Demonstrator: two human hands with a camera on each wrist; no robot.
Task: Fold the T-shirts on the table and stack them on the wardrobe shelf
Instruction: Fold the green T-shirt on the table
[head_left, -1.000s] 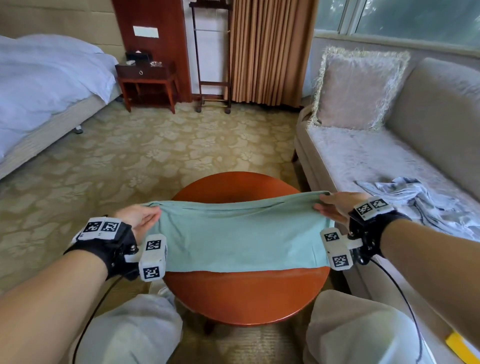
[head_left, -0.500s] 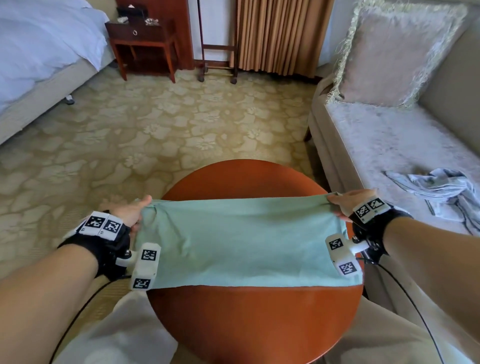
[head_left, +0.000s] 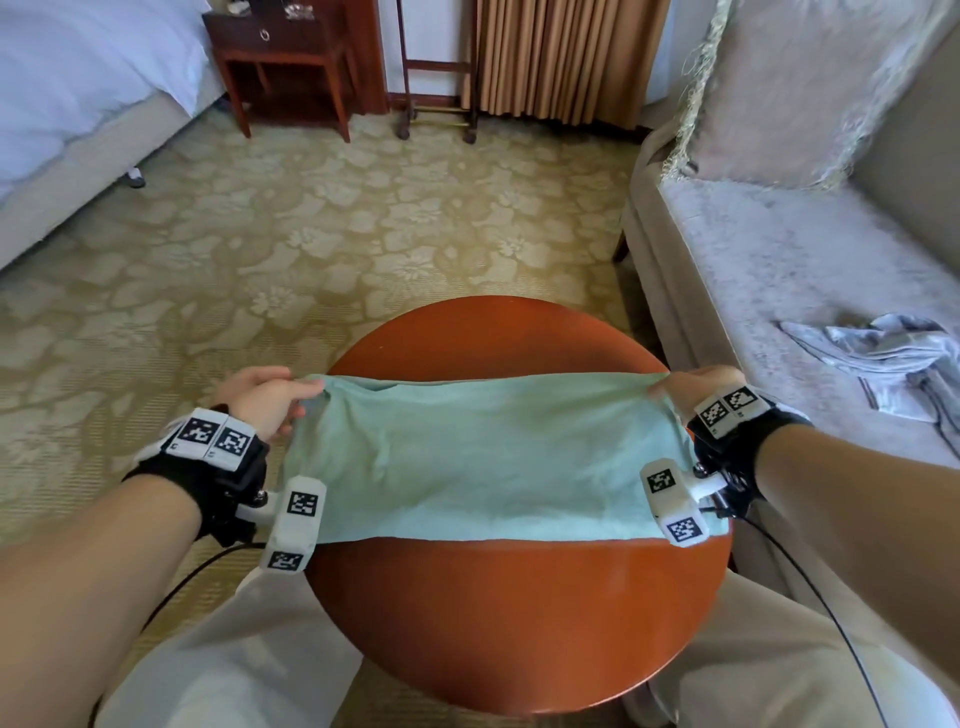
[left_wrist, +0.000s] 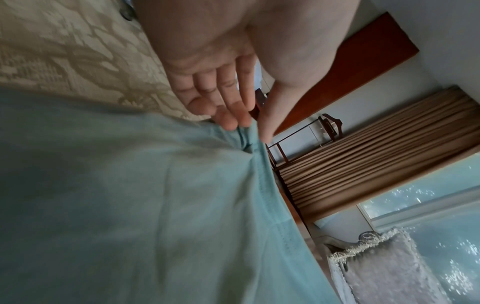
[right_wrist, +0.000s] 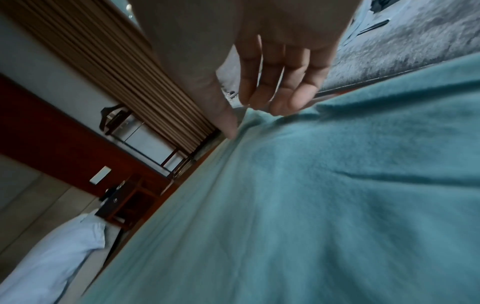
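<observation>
Mid-fold, 1st shirt.
Left hand (head_left: 265, 397) & right hand (head_left: 693, 387) each pinching green T-shirt (head_left: 483, 457) corners over tabletop (head_left: 519, 623); grip closed on cloth. Stacking, striped shirt (head_left: 883, 358) still pending.

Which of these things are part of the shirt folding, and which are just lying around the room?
In the job: green T-shirt, pinched at its far corners by left hand and right hand; round table; crumpled grey garment on the sofa, perhaps next.

Lying about: cushion, bed, nightstand, curtains.

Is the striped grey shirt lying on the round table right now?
No, the striped grey shirt lies crumpled on the sofa, apart from the round table.
</observation>
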